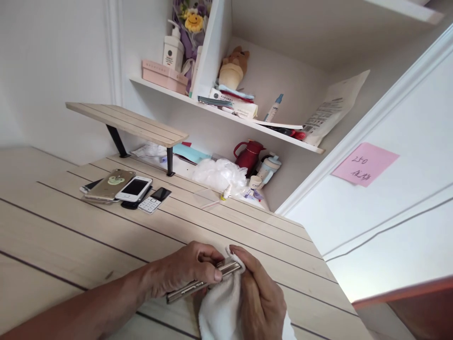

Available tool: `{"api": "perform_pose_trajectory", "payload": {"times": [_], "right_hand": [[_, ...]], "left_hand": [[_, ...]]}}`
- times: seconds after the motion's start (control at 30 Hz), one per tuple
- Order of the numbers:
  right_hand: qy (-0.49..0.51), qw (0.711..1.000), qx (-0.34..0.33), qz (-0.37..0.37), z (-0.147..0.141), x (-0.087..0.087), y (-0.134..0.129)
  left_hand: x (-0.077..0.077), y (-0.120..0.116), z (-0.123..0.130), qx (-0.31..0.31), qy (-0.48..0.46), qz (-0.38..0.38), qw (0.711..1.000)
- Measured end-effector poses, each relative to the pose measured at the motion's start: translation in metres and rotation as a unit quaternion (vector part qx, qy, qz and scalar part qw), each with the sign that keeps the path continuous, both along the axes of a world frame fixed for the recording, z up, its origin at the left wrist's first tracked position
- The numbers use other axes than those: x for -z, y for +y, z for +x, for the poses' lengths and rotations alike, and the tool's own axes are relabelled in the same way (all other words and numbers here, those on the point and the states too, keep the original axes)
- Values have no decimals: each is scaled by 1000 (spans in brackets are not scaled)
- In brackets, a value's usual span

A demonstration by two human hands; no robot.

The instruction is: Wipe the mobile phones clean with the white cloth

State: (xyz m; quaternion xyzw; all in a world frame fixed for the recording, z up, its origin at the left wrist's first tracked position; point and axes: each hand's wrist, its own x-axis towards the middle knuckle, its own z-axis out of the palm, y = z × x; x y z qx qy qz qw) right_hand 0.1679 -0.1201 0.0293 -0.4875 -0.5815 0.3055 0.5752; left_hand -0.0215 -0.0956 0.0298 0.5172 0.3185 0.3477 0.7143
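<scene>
A slim silver metal bar with engraved lettering, which looks like a harmonica (189, 289), is held at a slant over the table's near part. My left hand (189, 269) is closed on it, thumb on its top side and fingers behind. A white cloth (221, 307) wraps the harmonica's right end and hangs down towards me. My right hand (260, 295) is closed on this cloth, fingers bent round the harmonica's end. The harmonica's underside and my right fingertips are partly hidden.
Several mobile phones (134, 189) lie together on the slatted table (106, 231). Behind them stands a small wooden riser (127, 123). A clear plastic bag (219, 174), a red jug (249, 153) and a small bottle (226, 192) are at the back, under a loaded shelf (283, 134).
</scene>
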Motion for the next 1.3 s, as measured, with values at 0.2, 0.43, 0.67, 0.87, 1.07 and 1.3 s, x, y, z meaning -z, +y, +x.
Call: {"api": "perform_pose_trajectory", "payload": {"times": [0.2, 0.43, 0.67, 0.87, 1.07, 1.3], "right_hand": [[-31, 998, -10, -47, 1, 4, 4], [-39, 996, 12, 84, -2, 17, 2], [-22, 997, -4, -68, -1, 14, 10], [-61, 997, 19, 54, -2, 16, 5], [-80, 996, -13, -43, 4, 20, 15], [-86, 996, 26, 4, 7, 24, 12]], "left_hand": [[-1, 1, 0, 27, 5, -11, 1000], [0, 0, 3, 0, 38, -12, 999], [3, 1, 3, -1, 23, -17, 1000], [0, 0, 2, -4, 28, 0, 1000], [-1, -1, 1, 14, 9, -1, 1000], [-2, -1, 0, 11, 4, 23, 1000]]}}
